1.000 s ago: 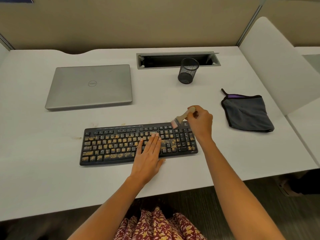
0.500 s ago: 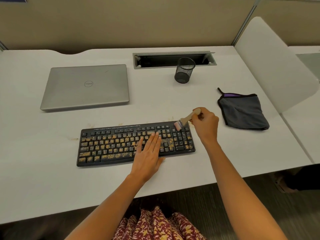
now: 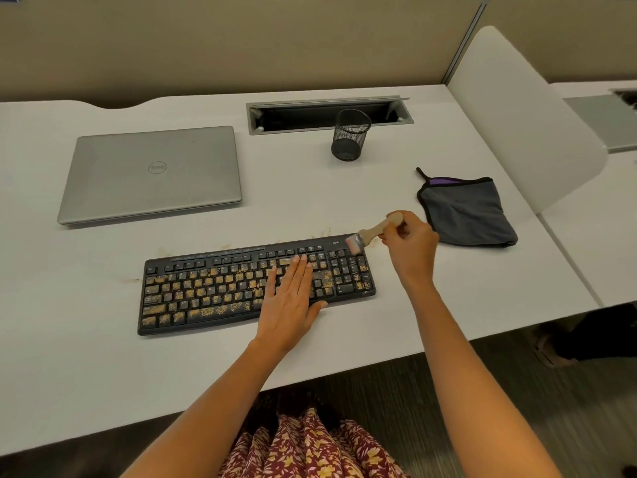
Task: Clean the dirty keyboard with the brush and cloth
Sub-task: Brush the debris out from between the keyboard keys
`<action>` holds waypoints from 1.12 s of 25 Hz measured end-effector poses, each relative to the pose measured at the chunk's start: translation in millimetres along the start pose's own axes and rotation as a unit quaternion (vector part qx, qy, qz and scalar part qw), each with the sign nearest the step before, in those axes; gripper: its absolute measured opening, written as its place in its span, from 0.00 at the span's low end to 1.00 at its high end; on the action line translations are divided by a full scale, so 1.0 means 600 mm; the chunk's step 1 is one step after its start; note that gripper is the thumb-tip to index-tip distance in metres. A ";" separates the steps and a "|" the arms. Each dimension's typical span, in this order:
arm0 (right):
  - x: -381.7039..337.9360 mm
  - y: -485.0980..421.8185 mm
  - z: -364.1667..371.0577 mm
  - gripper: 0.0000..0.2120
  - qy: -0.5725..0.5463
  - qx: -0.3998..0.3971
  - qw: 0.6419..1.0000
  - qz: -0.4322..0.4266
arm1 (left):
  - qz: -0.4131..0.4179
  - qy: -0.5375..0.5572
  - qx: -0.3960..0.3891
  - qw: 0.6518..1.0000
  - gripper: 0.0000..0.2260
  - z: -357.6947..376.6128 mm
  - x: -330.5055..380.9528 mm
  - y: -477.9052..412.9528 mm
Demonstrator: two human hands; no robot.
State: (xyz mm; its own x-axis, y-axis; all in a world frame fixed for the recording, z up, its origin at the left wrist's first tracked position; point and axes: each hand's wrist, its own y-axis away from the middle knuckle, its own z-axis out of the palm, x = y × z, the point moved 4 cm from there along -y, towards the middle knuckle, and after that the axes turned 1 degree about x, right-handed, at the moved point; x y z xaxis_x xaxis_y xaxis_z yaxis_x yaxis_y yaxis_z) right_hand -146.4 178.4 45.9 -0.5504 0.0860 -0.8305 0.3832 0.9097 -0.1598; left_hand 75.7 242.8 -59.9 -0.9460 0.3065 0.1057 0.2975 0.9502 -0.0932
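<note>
A black keyboard (image 3: 213, 288) lies on the white desk (image 3: 86, 357), its keys speckled with yellow-brown crumbs. My left hand (image 3: 291, 301) rests flat on the keys right of centre, fingers together. My right hand (image 3: 410, 244) grips a small wooden-handled brush (image 3: 370, 233); its pale bristles touch the keyboard's top right corner above the number pad. A folded grey cloth (image 3: 465, 215) with black edging and a purple strip lies on the desk just right of my right hand.
A closed silver laptop (image 3: 151, 174) sits at the back left. A black mesh pen cup (image 3: 350, 136) stands before an open cable tray (image 3: 327, 113). A white divider panel (image 3: 527, 119) bounds the desk's right side. Crumbs dot the desk behind the keyboard.
The brush and my right hand have shifted right along the keyboard's top edge, from above the arrow-key block to the top right corner. My left hand stays put on the keys.
</note>
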 end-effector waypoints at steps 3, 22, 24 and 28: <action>-0.001 0.018 0.019 0.06 0.019 -0.027 0.999 -0.012 | -0.003 0.000 0.005 1.000 0.34 0.001 0.008 -0.002; 0.000 0.007 -0.034 0.05 0.093 -0.003 0.995 -0.026 | 0.001 -0.021 0.025 0.999 0.35 0.003 0.015 0.006; -0.002 0.009 -0.034 0.05 0.066 -0.002 0.998 -0.018 | 0.000 -0.021 0.023 1.000 0.35 0.004 0.015 0.003; 0.010 0.030 -0.025 0.05 0.045 -0.030 0.998 -0.010 | -0.002 -0.025 0.012 1.000 0.36 0.006 0.016 -0.002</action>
State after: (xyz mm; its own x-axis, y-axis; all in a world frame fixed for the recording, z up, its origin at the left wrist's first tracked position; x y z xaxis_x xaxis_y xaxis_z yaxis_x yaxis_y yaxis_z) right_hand -153.8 201.6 45.8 -0.6231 0.1007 -0.7757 0.3274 0.9342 -0.1418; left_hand 65.7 244.3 -62.3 -0.9528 0.2986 0.0558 0.2908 0.9498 -0.1157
